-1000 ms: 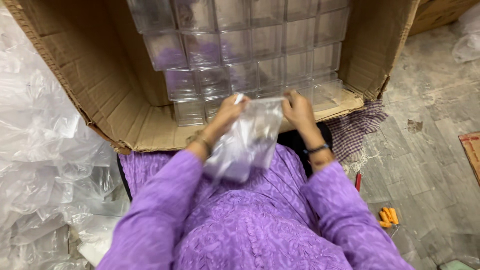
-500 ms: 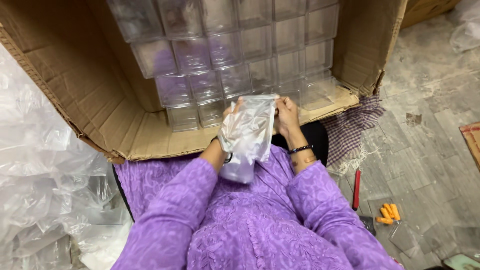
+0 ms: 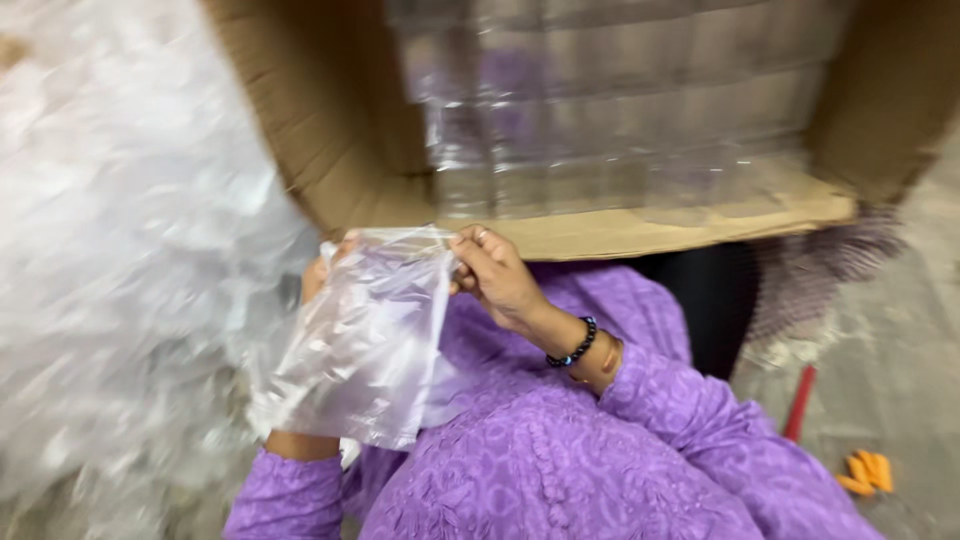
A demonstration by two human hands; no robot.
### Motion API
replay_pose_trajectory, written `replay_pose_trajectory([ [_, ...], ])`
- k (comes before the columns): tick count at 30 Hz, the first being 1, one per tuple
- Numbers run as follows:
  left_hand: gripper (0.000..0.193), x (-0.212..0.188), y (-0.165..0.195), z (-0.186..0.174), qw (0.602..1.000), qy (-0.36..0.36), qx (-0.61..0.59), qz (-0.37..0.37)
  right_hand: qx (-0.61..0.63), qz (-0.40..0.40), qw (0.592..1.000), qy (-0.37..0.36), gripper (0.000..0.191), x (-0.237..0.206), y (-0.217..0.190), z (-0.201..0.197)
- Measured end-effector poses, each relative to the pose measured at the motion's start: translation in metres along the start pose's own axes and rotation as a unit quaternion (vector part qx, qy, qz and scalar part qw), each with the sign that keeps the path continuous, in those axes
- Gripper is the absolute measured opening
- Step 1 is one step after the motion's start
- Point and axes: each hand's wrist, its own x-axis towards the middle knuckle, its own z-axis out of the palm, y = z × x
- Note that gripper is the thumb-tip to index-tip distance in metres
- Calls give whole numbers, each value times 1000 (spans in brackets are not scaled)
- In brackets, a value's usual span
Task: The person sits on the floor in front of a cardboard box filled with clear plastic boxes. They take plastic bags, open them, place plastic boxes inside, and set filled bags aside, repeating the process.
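Pinching the clear plastic bag (image 3: 365, 340) at its top edge with my left hand (image 3: 318, 275) and right hand (image 3: 500, 280), I judge the thin film can tear or slip if I pull too hard.

Purple patterned sleeves (image 3: 690, 430), with a black bead bracelet (image 3: 573, 349) on the right wrist.

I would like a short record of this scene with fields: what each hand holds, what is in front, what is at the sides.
left hand: mostly hidden behind the clear plastic bag, gripping its top edge
right hand: pinching the bag's top corner; beaded bracelet on the wrist
front: open cardboard box with stacked clear plastic containers
left side: heap of clear plastic wrap, blurred
right side: red stick and small orange items on the floor
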Motion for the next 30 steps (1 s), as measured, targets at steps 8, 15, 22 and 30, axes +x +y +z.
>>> replay_pose_trajectory([
  [8,42,-38,-34,-73,997,69,30,33,-449,-209,866,-72,25,55,115,18],
  [15,37,-4,-52,-72,972,177,107,107,-670,-113,729,-78,29,57,107,4],
  [22,27,4,-73,-51,897,290,285,176,-565,-305,716,-275,77,28,47,37],
  [30,26,-2,-55,-19,828,341,425,135,-188,-19,971,-148,73,41,60,94],
])
